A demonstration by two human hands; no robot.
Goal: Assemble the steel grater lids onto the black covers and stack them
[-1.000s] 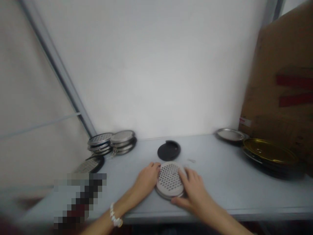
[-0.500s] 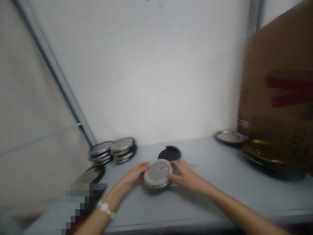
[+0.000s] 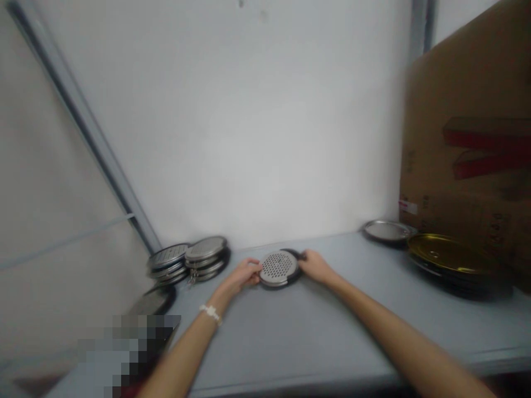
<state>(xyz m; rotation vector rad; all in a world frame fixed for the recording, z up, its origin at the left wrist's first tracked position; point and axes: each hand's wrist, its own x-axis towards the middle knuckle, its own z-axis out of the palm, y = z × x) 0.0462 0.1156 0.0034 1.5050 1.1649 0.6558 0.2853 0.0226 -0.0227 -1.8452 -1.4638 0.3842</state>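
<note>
The perforated steel disc (image 3: 279,268) now lies on the black round lid (image 3: 293,252), the left hand (image 3: 245,275) closing its fingers on the disc's rim, the right hand (image 3: 315,266) at the lid's edge, its grip hard to tell

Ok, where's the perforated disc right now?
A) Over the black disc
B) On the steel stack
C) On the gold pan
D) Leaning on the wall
A: the perforated disc lies over the black disc, whose rim shows past its edge, between the left hand and right hand.
</note>
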